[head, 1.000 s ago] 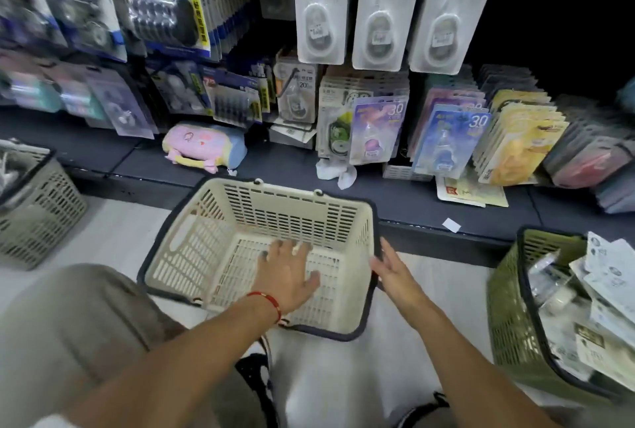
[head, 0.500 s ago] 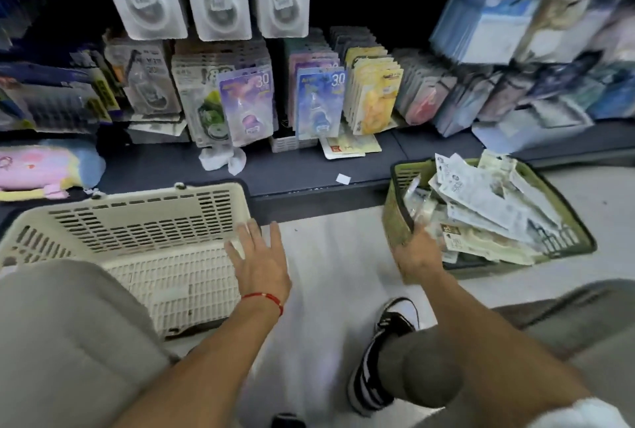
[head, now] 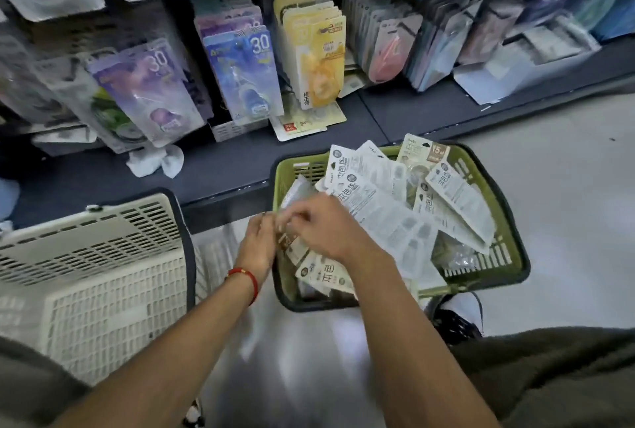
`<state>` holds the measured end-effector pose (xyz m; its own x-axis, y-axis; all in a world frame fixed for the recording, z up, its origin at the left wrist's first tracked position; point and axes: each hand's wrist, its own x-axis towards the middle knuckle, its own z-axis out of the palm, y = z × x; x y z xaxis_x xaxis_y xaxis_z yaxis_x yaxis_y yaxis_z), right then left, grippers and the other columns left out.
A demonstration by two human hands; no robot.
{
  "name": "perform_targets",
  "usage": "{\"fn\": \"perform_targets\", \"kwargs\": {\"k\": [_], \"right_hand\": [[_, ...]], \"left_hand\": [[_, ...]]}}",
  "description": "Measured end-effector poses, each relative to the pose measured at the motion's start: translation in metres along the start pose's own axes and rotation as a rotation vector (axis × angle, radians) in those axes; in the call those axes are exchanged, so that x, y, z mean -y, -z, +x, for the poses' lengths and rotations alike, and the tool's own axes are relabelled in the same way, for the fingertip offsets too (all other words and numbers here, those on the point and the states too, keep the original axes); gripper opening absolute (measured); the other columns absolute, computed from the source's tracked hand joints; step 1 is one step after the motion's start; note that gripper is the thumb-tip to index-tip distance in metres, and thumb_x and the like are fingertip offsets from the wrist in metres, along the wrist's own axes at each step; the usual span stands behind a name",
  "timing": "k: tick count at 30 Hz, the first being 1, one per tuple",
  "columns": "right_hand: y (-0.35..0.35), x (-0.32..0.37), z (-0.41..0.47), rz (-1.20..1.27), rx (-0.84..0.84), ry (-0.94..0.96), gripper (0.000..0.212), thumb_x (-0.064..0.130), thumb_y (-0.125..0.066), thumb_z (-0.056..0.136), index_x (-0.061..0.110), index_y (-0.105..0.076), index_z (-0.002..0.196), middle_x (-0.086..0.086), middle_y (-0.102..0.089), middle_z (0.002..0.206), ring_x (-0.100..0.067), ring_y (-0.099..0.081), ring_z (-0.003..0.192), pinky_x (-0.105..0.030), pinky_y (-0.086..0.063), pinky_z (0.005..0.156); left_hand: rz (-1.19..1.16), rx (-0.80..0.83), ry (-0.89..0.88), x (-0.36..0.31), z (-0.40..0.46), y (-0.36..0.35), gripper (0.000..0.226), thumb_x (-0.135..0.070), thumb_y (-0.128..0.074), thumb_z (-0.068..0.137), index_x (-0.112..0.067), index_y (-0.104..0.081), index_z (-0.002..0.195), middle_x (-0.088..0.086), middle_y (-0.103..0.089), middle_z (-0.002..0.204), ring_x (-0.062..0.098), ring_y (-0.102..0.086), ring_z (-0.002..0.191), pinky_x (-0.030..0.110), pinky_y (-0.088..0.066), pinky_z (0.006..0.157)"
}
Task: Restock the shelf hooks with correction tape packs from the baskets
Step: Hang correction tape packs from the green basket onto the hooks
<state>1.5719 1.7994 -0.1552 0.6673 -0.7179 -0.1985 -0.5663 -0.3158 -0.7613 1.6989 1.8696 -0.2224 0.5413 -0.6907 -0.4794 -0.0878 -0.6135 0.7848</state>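
At lower left of the frame stands a cream basket (head: 103, 276), then at centre the left hand (head: 259, 243) and right hand (head: 319, 228) pinch correction tape packs (head: 381, 200) in the green basket (head: 494, 255); these seem light, stiff, slippery cards, best held by an edge.

Motion blur smears both hands' fingertips (head: 287, 219) over the green plastic basket (head: 512, 255), hiding their grip.
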Motion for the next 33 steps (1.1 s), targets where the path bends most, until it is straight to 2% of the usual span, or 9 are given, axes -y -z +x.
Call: {"fn": "perform_targets", "kwargs": {"k": [3, 6, 8, 12, 16, 22, 27, 31, 33], "right_hand": [[0.063, -0.028, 0.007, 0.064, -0.51, -0.086, 0.031, 0.008, -0.058, 0.099, 0.018, -0.074, 0.123, 0.005, -0.074, 0.115, -0.014, -0.068, 0.102, -0.018, -0.051, 0.086], [0.111, -0.103, -0.004, -0.213, -0.874, -0.454, 0.034, 0.013, -0.059, 0.094, 0.007, -0.067, 0.127, -0.019, -0.064, 0.132, -0.038, -0.056, 0.125, -0.043, -0.044, 0.104], [0.125, -0.151, -0.014, -0.212, -0.839, -0.86, 0.051, 0.03, -0.053, 0.101, 0.005, -0.051, 0.145, -0.026, -0.047, 0.152, -0.043, -0.038, 0.144, -0.056, -0.027, 0.12], [0.128, -0.193, -0.005, -0.042, -0.77, -1.17, 0.068, 0.054, -0.032, 0.104, 0.004, -0.04, 0.149, -0.025, -0.04, 0.156, -0.042, -0.036, 0.144, -0.056, -0.022, 0.118], [0.131, -0.198, 0.018, -0.074, -0.74, -1.1, 0.079, 0.061, -0.024, 0.096, 0.005, -0.042, 0.148, -0.025, -0.044, 0.152, -0.044, -0.041, 0.139, -0.057, -0.027, 0.113], [0.133, -0.187, 0.052, -0.077, -0.532, -0.886, 0.071, 0.058, -0.037, 0.099, 0.009, -0.046, 0.149, -0.023, -0.048, 0.148, -0.044, -0.044, 0.136, -0.057, -0.03, 0.113], [0.132, -0.17, 0.047, -0.187, -0.311, -0.803, 0.087, 0.059, -0.046, 0.1, 0.008, -0.015, 0.164, -0.022, -0.021, 0.168, -0.043, -0.019, 0.155, -0.059, -0.016, 0.123], [0.088, -0.118, 0.016, -0.323, -0.367, -0.142, 0.087, 0.056, -0.056, 0.091, 0.012, -0.029, 0.161, -0.016, -0.015, 0.173, -0.035, -0.005, 0.161, -0.054, 0.002, 0.127], [0.052, -0.082, 0.008, -0.424, 0.013, 0.057, 0.096, 0.067, -0.056, 0.088, 0.02, -0.022, 0.165, -0.012, -0.006, 0.176, -0.033, 0.003, 0.162, -0.054, 0.005, 0.127]], "left_hand": [[0.049, -0.091, 0.033, 0.01, 0.011, 0.003, 0.032, -0.052, -0.048, 0.102, -0.025, -0.055, 0.116, -0.005, -0.065, 0.098, 0.024, -0.06, 0.098, 0.035, -0.041, 0.083], [0.087, -0.189, 0.004, 0.02, 0.011, -0.01, 0.025, -0.043, -0.057, 0.102, -0.022, -0.055, 0.115, -0.01, -0.065, 0.093, 0.005, -0.064, 0.086, 0.024, -0.047, 0.07], [0.127, -0.287, -0.03, 0.022, 0.009, -0.017, 0.019, -0.042, -0.056, 0.103, -0.026, -0.053, 0.114, -0.019, -0.057, 0.085, -0.007, -0.056, 0.074, 0.011, -0.037, 0.059], [0.013, -0.291, 0.037, 0.026, 0.011, -0.024, 0.023, -0.058, -0.052, 0.1, -0.04, -0.052, 0.114, -0.01, -0.069, 0.095, 0.015, -0.066, 0.088, 0.037, -0.051, 0.078], [0.012, -0.35, 0.078, 0.027, 0.005, -0.024, 0.02, -0.066, -0.05, 0.098, -0.05, -0.045, 0.109, -0.011, -0.067, 0.096, 0.011, -0.062, 0.084, 0.03, -0.045, 0.07], [-0.001, -0.488, 0.174, 0.025, -0.006, -0.012, 0.035, -0.047, -0.057, 0.103, -0.016, -0.046, 0.114, 0.002, -0.062, 0.093, 0.025, -0.06, 0.083, 0.035, -0.042, 0.077], [-0.004, -0.498, 0.174, 0.023, -0.009, -0.011, 0.038, -0.047, -0.057, 0.101, -0.013, -0.046, 0.115, 0.01, -0.065, 0.097, 0.034, -0.064, 0.09, 0.039, -0.045, 0.077], [-0.02, -0.5, 0.118, 0.027, -0.011, -0.01, 0.048, -0.047, -0.057, 0.101, -0.013, -0.048, 0.133, 0.017, -0.067, 0.121, 0.039, -0.064, 0.11, 0.039, -0.044, 0.087], [-0.005, -0.482, 0.072, 0.024, -0.021, -0.012, 0.062, -0.044, -0.057, 0.101, -0.011, -0.039, 0.151, 0.019, -0.059, 0.142, 0.039, -0.057, 0.128, 0.04, -0.043, 0.101]]}}
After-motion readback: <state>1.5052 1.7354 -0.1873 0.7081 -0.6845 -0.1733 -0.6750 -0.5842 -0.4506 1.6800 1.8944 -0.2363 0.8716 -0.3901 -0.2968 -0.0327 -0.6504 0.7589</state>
